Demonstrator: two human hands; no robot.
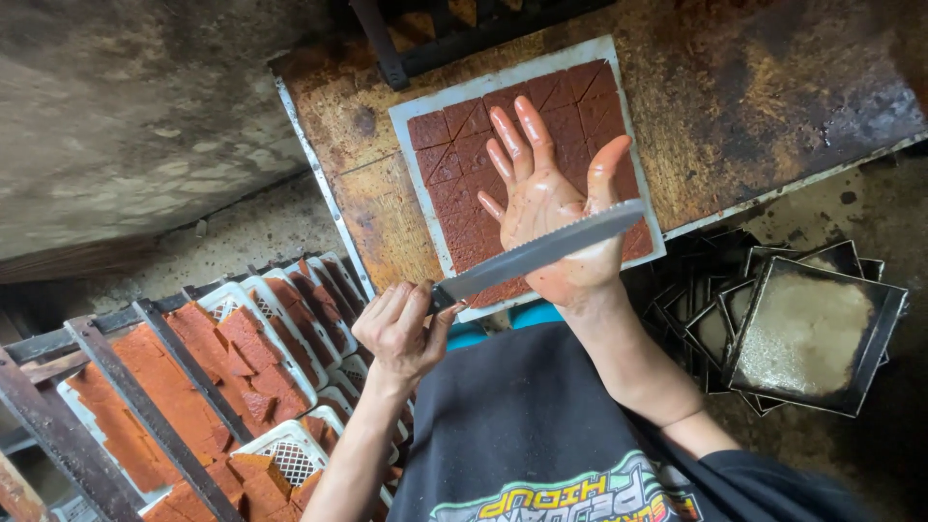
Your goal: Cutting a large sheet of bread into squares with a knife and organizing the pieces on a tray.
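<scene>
Rust-stained wood makes up the bench (773, 87) before me, with a pale tray (418, 126) of scored red-brown slab (454, 193) on it. My left hand (401, 329) is closed around the handle of a serrated knife (536, 253); its long axis runs from low left to upper right, tip pointing right, blade resting across the heel of my right hand (551, 208). That hand is spread wide, palm up, holding nothing, above the slab. Bare bench lies right of the tray; stacked dark square pans (812, 329) sit below its edge, and racks of orange pieces (193, 377) are at my left.
</scene>
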